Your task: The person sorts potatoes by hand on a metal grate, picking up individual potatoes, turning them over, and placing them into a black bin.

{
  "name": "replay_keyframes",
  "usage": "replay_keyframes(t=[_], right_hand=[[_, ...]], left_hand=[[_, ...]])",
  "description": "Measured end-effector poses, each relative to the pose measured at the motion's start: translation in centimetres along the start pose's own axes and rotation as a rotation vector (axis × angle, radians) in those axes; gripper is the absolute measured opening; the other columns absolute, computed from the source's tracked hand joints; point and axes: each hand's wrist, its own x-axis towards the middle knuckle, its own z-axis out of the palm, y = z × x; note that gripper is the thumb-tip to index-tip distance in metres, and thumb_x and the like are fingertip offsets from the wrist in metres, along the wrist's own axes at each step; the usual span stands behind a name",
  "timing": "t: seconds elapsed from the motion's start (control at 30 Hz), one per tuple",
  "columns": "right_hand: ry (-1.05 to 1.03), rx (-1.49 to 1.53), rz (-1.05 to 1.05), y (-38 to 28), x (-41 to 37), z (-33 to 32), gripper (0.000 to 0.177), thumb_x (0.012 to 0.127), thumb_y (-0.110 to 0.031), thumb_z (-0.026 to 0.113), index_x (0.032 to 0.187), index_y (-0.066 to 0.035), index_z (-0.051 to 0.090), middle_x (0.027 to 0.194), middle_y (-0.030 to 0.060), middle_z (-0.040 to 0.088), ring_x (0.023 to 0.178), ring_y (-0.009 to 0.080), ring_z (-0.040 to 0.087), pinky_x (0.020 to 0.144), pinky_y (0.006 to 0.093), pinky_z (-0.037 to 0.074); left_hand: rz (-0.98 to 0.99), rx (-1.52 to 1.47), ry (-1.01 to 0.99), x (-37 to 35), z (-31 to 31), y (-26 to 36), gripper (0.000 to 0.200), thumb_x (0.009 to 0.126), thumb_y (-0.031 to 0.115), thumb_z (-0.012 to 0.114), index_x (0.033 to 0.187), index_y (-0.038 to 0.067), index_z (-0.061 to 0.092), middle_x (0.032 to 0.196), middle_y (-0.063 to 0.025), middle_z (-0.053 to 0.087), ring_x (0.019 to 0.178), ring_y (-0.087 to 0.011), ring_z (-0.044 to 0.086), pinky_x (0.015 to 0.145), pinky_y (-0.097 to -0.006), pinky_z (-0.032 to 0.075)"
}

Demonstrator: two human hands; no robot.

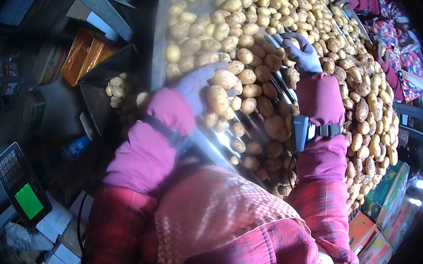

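My left hand, in a grey-purple glove, is at the left part of the potato heap. Its fingers reach around a large potato, and another potato lies against the hand. My right hand, gloved the same way, is further right over a shiny metal chute. Its fingers and thumb curve apart, with a gap between them. Near the thumb lies a potato. Between my forearms, more potatoes lie on the dark, shaded part of the chute.
A large potato heap spreads right and away. Another person's gloved hand touches its far right edge. At left are a dark bin with several potatoes and a scale display. Cardboard boxes stand at lower right.
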Motion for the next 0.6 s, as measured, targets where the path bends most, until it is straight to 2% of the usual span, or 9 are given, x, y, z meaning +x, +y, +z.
replay_keyframes(t=[0.13,0.17,0.23,0.27,0.3,0.33,0.4,0.53,0.6], right_hand=[[-0.047,0.507,0.235,-3.7,-6.5,3.6,0.037,0.084,-0.022,0.064,0.116,-0.005,0.055,0.09,0.006,0.06,0.075,0.0178,0.061,0.068,0.0308,0.049],[-0.06,0.605,0.163,-1.2,-6.7,4.2,0.041,0.082,-0.027,0.065,0.115,-0.006,0.055,0.095,0.0066,0.059,0.078,0.0205,0.06,0.069,0.0346,0.049],[0.0,0.707,0.305,-6.5,-10.7,5.7,0.05,0.079,-0.034,0.066,0.119,-0.006,0.052,0.098,0.0073,0.058,0.084,0.0211,0.057,0.071,0.0355,0.047],[-0.004,0.667,0.302,-5.2,-10.8,6.1,0.053,0.078,-0.035,0.067,0.119,-0.006,0.051,0.099,0.0073,0.057,0.086,0.021,0.056,0.072,0.0355,0.046],[0.006,0.633,0.222,-4.2,-10.9,6.4,0.052,0.078,-0.036,0.065,0.117,-0.005,0.052,0.098,0.0071,0.056,0.087,0.0225,0.056,0.076,0.038,0.047],[-0.049,0.74,0.161,-3.8,-11.6,6.7,0.038,0.086,-0.032,0.06,0.117,-0.011,0.055,0.112,0.0042,0.057,0.102,0.0233,0.057,0.08,0.0394,0.052],[0.058,0.871,0.182,-5.9,-12.4,8.8,0.052,0.08,-0.041,0.063,0.116,-0.005,0.053,0.103,0.0087,0.058,0.089,0.0259,0.057,0.079,0.0392,0.05],[-0.092,1.389,0.328,-7.5,-12.6,11.3,0.052,0.082,-0.045,0.06,0.117,-0.008,0.052,0.11,0.0124,0.058,0.092,0.0306,0.06,0.067,0.0396,0.054],[-0.06,1.526,0.382,-8.4,-12.5,13.4,0.053,0.084,-0.049,0.057,0.119,-0.01,0.051,0.111,0.0118,0.058,0.095,0.0307,0.059,0.067,0.0378,0.054]], left_hand=[[-0.058,-0.054,0.022,-0.5,-0.6,0.0,0.049,0.093,0.034,0.046,0.133,0.007,0.04,0.121,-0.0184,0.052,0.109,-0.0393,0.053,0.091,-0.0494,0.047],[-0.064,-0.098,0.043,-0.7,-0.7,-0.1,0.049,0.092,0.034,0.048,0.132,0.006,0.041,0.119,-0.0182,0.054,0.108,-0.0391,0.054,0.091,-0.0496,0.047],[-0.043,-0.202,0.084,-0.7,-0.8,-0.3,0.049,0.091,0.035,0.051,0.129,0.005,0.044,0.114,-0.0179,0.056,0.105,-0.0386,0.055,0.09,-0.0499,0.047],[-0.015,-0.264,0.106,-0.6,-1.0,-0.4,0.049,0.09,0.035,0.053,0.128,0.005,0.045,0.111,-0.0177,0.057,0.104,-0.0382,0.056,0.09,-0.05,0.047],[0.056,-0.267,0.113,-0.4,-1.3,-0.2,0.047,0.09,0.038,0.052,0.123,0.005,0.049,0.108,-0.0168,0.059,0.101,-0.0371,0.057,0.089,-0.0498,0.047],[0.128,-0.269,0.119,-0.1,-1.6,-0.1,0.046,0.09,0.041,0.052,0.117,0.004,0.053,0.105,-0.0159,0.06,0.099,-0.0361,0.059,0.089,-0.0496,0.047],[0.063,-0.439,0.157,-1.2,-0.6,1.5,0.047,0.089,0.045,0.052,0.113,0.005,0.057,0.105,-0.0149,0.061,0.098,-0.0349,0.059,0.089,-0.0492,0.047],[0.098,-0.583,-0.115,-5.6,-0.8,2.9,0.046,0.086,0.045,0.053,0.11,0.006,0.059,0.114,-0.0141,0.059,0.107,-0.0324,0.056,0.091,-0.0465,0.045],[0.113,-0.534,0.012,-7.5,-1.4,3.3,0.042,0.085,0.039,0.055,0.109,0.006,0.06,0.118,-0.0141,0.058,0.109,-0.0324,0.055,0.086,-0.0458,0.047]])
